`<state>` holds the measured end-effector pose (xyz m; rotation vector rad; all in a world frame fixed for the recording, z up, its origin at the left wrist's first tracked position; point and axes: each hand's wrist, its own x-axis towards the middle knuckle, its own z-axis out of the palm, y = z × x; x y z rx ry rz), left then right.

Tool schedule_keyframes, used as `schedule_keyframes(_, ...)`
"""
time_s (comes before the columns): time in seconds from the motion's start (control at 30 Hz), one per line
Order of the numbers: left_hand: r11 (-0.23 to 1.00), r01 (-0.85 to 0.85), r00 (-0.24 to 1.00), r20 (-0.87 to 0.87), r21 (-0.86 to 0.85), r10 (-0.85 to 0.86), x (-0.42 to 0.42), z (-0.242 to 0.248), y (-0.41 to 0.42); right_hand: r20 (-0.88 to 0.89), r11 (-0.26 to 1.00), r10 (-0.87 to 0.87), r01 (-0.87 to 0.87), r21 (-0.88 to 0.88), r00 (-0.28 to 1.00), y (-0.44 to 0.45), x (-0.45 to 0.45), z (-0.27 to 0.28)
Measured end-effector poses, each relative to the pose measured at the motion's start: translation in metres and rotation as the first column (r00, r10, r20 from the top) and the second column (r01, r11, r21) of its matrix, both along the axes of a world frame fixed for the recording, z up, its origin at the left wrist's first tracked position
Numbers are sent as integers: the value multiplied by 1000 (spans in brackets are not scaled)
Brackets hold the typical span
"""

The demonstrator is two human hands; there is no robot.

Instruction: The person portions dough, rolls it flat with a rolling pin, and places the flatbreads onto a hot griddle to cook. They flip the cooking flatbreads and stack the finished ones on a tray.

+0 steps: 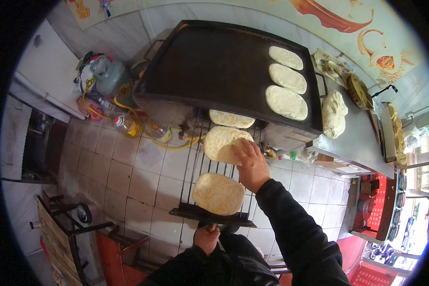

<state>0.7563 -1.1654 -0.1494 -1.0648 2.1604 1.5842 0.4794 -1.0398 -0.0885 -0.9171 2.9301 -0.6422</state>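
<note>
My right hand (pixel 252 166) rests with spread fingers on the right part of a flatbread (pixel 223 143) lying on a pulled-out wire rack (pixel 200 166). Nearer to me, another browned flatbread (pixel 218 194) lies on the same rack, against its dark metal front plate (pixel 214 215). My left hand (pixel 206 238) is closed around the handle at that front plate. A further flatbread (pixel 232 119) is partly hidden under the griddle's edge. Above, three pale oval dough pieces (pixel 286 102) lie on the right side of the black griddle (pixel 214 68).
A steel counter (pixel 357 143) at the right bears a lump of dough (pixel 334 114) and a round pan (pixel 359 92). A gas cylinder (pixel 111 77), a yellow hose (pixel 164 146) and oil bottles (pixel 127 127) are at the left. A wooden-topped table (pixel 53 236) is at lower left.
</note>
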Motion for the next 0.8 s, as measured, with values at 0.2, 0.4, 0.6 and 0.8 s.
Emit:
schedule_keyframes(0.2, 999, -43, 997, -59, 28, 45, 11, -4, 9, 214, 995, -101, 93, 45, 972, -30, 16, 24)
schedule_keyframes(0.4, 991, -43, 997, -58, 129, 51, 9, -2, 13, 206, 975, -25, 69, -213, 978, -4, 31, 15)
schedule_keyframes(0.6, 982, 105, 994, -41, 158, -100, -20, 12, -6, 456, 883, -183, 349, -314, 871, 73, 67, 26)
schedule_keyframes(0.8, 844, -125, 992, 88, 522, 93, -133, 34, -25, 610, 842, -478, 526, 115, 632, 213, 180, -68)
